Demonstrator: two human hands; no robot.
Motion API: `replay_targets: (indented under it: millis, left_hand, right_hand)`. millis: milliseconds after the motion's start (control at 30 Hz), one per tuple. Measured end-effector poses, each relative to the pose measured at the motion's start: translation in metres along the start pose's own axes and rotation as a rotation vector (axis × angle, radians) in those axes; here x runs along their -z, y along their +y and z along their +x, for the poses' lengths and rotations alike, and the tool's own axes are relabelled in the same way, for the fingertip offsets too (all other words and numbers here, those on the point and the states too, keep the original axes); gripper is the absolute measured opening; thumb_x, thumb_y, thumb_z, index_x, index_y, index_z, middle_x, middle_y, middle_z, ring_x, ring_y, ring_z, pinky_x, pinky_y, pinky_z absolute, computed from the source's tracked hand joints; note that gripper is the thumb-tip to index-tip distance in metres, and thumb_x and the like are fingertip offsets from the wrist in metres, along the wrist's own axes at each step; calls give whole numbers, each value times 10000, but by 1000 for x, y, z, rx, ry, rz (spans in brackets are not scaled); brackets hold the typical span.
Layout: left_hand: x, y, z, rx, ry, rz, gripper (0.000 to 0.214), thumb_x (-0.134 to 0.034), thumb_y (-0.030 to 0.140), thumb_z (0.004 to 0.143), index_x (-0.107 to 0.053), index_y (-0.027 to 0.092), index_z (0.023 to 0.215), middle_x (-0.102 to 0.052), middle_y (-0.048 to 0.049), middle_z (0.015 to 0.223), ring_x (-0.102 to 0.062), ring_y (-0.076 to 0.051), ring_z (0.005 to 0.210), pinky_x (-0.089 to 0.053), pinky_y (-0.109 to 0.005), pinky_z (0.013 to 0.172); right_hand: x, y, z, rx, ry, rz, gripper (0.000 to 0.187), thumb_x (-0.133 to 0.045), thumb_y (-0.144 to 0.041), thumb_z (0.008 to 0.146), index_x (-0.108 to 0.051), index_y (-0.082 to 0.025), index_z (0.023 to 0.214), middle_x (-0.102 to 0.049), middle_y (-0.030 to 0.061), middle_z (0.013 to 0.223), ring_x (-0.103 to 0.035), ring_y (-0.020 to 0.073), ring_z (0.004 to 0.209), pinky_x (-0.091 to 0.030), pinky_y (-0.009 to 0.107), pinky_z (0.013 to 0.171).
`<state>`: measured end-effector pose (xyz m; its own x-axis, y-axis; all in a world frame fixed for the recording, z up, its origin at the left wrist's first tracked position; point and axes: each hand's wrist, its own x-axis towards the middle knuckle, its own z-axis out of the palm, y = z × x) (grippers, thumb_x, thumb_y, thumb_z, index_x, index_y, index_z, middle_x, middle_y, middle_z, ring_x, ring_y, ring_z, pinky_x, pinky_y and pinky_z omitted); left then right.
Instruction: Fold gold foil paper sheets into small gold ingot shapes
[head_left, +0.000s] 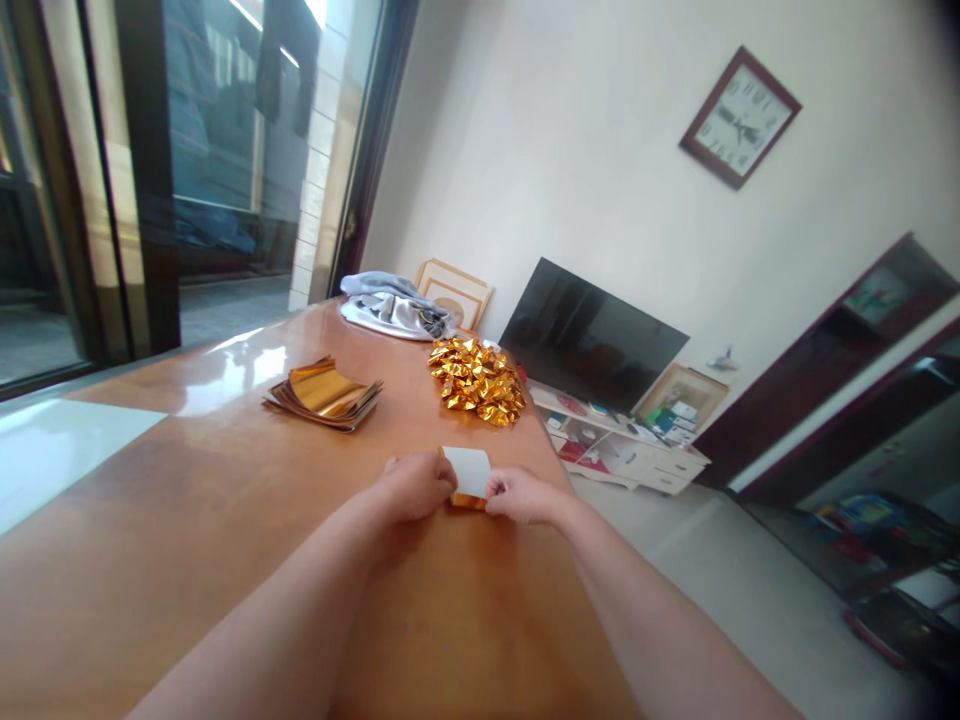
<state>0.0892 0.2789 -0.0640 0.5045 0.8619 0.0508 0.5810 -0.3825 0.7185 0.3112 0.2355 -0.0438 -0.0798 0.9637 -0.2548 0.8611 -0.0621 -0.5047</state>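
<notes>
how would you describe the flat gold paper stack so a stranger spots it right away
Start at the long glossy wooden table. On it, left of the heap of crinkled gold foil pieces, lies a flat stack of gold foil sheets. Unlike that heap, its sheets lie flat, with brownish edges fanned out.

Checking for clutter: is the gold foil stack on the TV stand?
No, the gold foil stack lies on the wooden table.

One left hand (412, 487) and one right hand (525, 496) hold one gold-backed sheet (469, 478) at lower centre. Above them lie one stack of gold foil sheets (322, 395) and one heap of folded gold pieces (477, 379), too many to count. Upper right: one wall clock (739, 118), one television (589, 335).
</notes>
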Motion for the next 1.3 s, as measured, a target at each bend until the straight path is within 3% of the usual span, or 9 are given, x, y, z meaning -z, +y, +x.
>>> replay_targets:
  millis: [200, 367, 567, 800, 933, 1033, 1100, 1167, 1300]
  left_hand:
    - [-6, 6, 2, 3, 143, -174, 180, -526, 243, 797, -640, 180, 920, -674, -20, 788, -597, -165, 694, -410, -242, 595]
    - [-10, 18, -6, -77, -12, -644, 277, -661, 415, 784, -583, 168, 882, -576, 36, 709, -508, -114, 600, -380, -222, 560]
    - [-11, 18, -3, -146, -52, -784, 212, -659, 349, 776, -599, 163, 857, -670, -13, 839, -602, -157, 773, -464, -282, 758]
    - [-14, 17, -1, -144, 145, -575, 121, -588, 293, 787, -529, 190, 769, -607, 29, 705, -571, -142, 666, -430, -262, 669]
    - [-10, 21, -8, -224, 264, -121, 84, -563, 288, 842, -573, 210, 814, -648, 8, 756, -582, -170, 716, -388, -289, 701]
    - [-4, 28, -15, -323, 282, 215, 69, -571, 270, 867, -618, 225, 842, -698, -25, 889, -599, -215, 881, -351, -338, 803]
    - [-2, 34, -18, -375, 263, 332, 105, -544, 258, 898, -638, 231, 860, -697, -39, 912, -588, -229, 920, -333, -354, 815]
    - [-2, 37, -19, -415, 234, 382, 134, -522, 247, 918, -652, 237, 887, -690, -45, 928, -579, -233, 935, -330, -356, 812]
    - [-6, 36, -17, -395, 107, 398, 99, -563, 216, 874, -660, 236, 872, -678, -48, 936, -582, -234, 933, -356, -336, 799]
  right_hand:
    - [2, 1, -8, 22, 136, 235, 111, -613, -266, 727, -556, -191, 785, -562, -42, 692, -477, 110, 618, -336, 213, 557]
    - [-6, -7, -17, 97, 192, 573, 140, -645, -285, 735, -566, -189, 802, -555, -38, 720, -486, 118, 653, -381, 231, 618]
    - [-17, -19, -24, 147, 167, 679, 139, -661, -290, 751, -586, -183, 801, -564, -38, 712, -475, 117, 644, -373, 237, 613]
    - [-22, -21, -31, 282, 609, 339, 75, -603, -270, 846, -591, -198, 864, -622, 20, 851, -574, 183, 809, -464, 299, 741]
    - [-22, -32, -45, 437, 901, -49, 316, -633, -215, 847, -599, -208, 1161, -621, 97, 1143, -533, 269, 1098, -411, 420, 980]
    - [-21, -40, -53, 436, 861, -257, 391, -655, -216, 856, -580, -236, 1239, -612, 107, 1219, -502, 297, 1124, -376, 452, 971]
    - [-22, -41, -55, 408, 803, -355, 244, -643, -222, 881, -623, -249, 1123, -642, 90, 1125, -508, 292, 1072, -370, 441, 912]
    - [-23, -36, -55, 389, 757, -426, 69, -599, -228, 924, -639, -242, 979, -651, 76, 1007, -516, 278, 1009, -359, 425, 859]
    - [-27, -19, -57, 392, 685, -489, 87, -569, -220, 947, -623, -224, 880, -644, 68, 937, -522, 250, 950, -347, 398, 818]
